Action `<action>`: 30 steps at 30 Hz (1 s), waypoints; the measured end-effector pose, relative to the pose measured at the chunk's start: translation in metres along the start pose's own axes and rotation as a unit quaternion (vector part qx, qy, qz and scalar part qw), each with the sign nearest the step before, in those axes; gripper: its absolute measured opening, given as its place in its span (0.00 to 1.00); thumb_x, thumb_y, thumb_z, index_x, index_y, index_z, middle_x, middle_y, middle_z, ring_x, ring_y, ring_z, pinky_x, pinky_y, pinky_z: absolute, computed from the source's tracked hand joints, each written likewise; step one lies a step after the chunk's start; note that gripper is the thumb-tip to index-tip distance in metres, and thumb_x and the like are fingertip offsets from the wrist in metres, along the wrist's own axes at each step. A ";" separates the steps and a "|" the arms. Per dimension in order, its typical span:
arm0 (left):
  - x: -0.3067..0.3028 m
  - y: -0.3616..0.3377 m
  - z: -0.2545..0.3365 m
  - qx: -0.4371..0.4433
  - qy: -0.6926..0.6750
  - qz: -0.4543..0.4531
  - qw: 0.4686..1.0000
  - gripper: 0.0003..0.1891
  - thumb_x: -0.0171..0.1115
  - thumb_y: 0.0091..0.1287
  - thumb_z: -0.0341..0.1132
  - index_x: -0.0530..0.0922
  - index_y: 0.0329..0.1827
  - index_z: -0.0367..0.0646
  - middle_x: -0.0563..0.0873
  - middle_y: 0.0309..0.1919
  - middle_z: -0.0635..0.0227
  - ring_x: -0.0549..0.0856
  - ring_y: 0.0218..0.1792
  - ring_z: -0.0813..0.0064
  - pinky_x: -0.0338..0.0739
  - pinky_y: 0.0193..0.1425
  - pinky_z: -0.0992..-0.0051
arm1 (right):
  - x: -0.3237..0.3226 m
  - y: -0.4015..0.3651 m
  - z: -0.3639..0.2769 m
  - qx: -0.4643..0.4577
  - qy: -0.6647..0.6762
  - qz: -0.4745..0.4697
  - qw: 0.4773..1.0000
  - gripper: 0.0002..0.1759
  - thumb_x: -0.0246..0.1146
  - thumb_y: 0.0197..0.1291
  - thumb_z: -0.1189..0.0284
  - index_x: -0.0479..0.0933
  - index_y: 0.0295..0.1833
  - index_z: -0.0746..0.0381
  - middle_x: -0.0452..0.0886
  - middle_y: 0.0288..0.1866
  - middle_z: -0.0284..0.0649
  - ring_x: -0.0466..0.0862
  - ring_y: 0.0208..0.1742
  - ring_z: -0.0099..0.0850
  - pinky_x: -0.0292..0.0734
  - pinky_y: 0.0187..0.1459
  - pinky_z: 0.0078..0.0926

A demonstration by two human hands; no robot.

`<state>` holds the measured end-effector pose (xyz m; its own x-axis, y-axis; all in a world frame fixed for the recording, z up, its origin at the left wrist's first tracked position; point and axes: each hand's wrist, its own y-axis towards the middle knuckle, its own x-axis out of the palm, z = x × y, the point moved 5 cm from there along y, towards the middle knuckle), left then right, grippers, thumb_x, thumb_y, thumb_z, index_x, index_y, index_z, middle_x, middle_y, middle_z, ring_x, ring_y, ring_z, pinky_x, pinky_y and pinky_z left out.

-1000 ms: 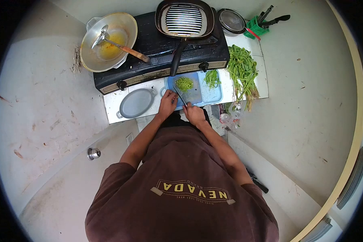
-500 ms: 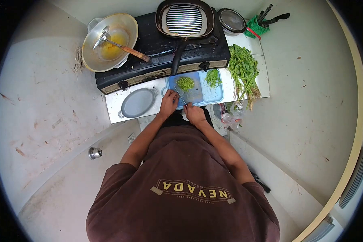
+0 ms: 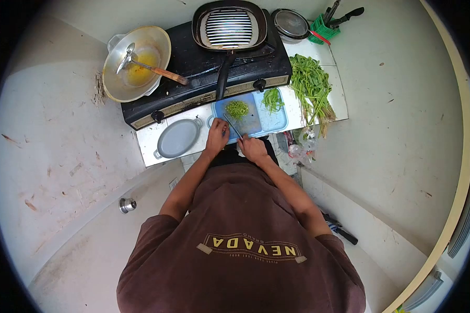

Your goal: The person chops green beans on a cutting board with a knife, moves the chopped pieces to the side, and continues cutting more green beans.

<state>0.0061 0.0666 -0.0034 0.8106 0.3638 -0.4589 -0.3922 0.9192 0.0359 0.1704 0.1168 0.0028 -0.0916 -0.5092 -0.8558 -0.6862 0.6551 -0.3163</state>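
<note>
My right hand (image 3: 253, 148) is closed round the handle of a knife (image 3: 233, 126), its thin blade slanting up and left over the blue chopping board (image 3: 251, 124). Close to the blade, at the board's left edge, my left hand (image 3: 217, 136) has its fingers curled together; whatever they hold is hidden. A heap of finely chopped greens (image 3: 237, 110) lies just beyond the blade tip. Some uncut leaves (image 3: 272, 99) rest on the lighter right part of the board.
Behind the board stands a black gas stove (image 3: 180, 55) with a wok (image 3: 109, 78), a ladle (image 3: 156, 70) in it, and a grill pan (image 3: 197, 34). A grey oval dish (image 3: 177, 138) sits at left. Leafy greens (image 3: 312, 83), a sieve (image 3: 291, 23) and a green knife basket (image 3: 324, 32) are at right.
The whole view has shifted and turned slightly. Both hands stay in nearly the same place over the board, with the knife still in the right one.
</note>
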 end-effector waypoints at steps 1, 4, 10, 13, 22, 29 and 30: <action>-0.001 -0.001 0.000 0.007 0.018 0.002 1.000 0.06 0.64 0.65 0.20 0.81 0.44 0.33 0.78 0.43 0.53 0.85 0.42 0.54 0.82 0.50 0.61 | -0.001 0.000 -0.001 -0.001 0.000 -0.001 1.000 0.27 0.50 0.79 0.52 0.76 0.48 0.68 0.85 0.27 0.58 0.88 0.32 0.60 0.83 0.37 0.56; -0.002 -0.002 0.001 0.018 0.050 0.004 0.999 0.05 0.63 0.65 0.20 0.81 0.43 0.33 0.79 0.41 0.52 0.83 0.44 0.50 0.79 0.52 0.58 | -0.005 -0.002 -0.003 0.010 0.008 -0.010 1.000 0.25 0.53 0.77 0.53 0.77 0.45 0.67 0.86 0.28 0.58 0.89 0.33 0.58 0.85 0.38 0.55; -0.006 -0.002 0.012 0.032 0.075 0.009 0.997 0.05 0.63 0.65 0.21 0.83 0.43 0.34 0.80 0.40 0.51 0.82 0.45 0.48 0.78 0.52 0.56 | -0.005 -0.003 -0.004 -0.005 -0.004 0.001 1.000 0.24 0.53 0.77 0.54 0.76 0.44 0.67 0.86 0.28 0.57 0.89 0.32 0.57 0.85 0.37 0.54; -0.005 -0.001 0.011 0.025 0.066 0.006 0.997 0.05 0.63 0.65 0.21 0.83 0.43 0.34 0.80 0.40 0.51 0.82 0.45 0.48 0.78 0.53 0.56 | 0.000 0.007 -0.006 -0.014 -0.018 0.014 1.000 0.24 0.53 0.78 0.54 0.76 0.45 0.67 0.85 0.26 0.56 0.88 0.30 0.56 0.85 0.35 0.53; -0.006 -0.002 0.011 0.043 0.084 0.021 0.995 0.05 0.63 0.66 0.22 0.83 0.43 0.35 0.80 0.39 0.51 0.81 0.46 0.48 0.77 0.53 0.56 | 0.001 0.000 0.002 -0.009 -0.008 0.012 1.000 0.24 0.53 0.78 0.53 0.76 0.44 0.66 0.85 0.27 0.57 0.88 0.31 0.58 0.85 0.37 0.54; -0.007 -0.002 0.015 0.039 0.091 0.017 0.995 0.05 0.63 0.66 0.22 0.84 0.43 0.35 0.80 0.39 0.52 0.80 0.45 0.48 0.76 0.53 0.56 | -0.002 0.009 -0.001 0.012 0.019 0.030 0.999 0.25 0.52 0.78 0.53 0.76 0.44 0.67 0.85 0.26 0.58 0.88 0.31 0.59 0.84 0.37 0.55; -0.007 -0.003 0.014 0.038 0.087 0.017 0.995 0.05 0.63 0.66 0.22 0.84 0.43 0.35 0.80 0.39 0.52 0.80 0.45 0.48 0.76 0.53 0.56 | -0.004 0.009 -0.001 0.005 0.016 0.029 0.999 0.25 0.52 0.78 0.53 0.76 0.44 0.67 0.85 0.26 0.58 0.88 0.31 0.59 0.84 0.36 0.55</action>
<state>0.0078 0.0638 0.0119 0.7073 0.3696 -0.6026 -0.3787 0.9179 0.1185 0.1632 0.1242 0.0037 -0.1542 -0.4875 -0.8594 -0.6724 0.6891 -0.2702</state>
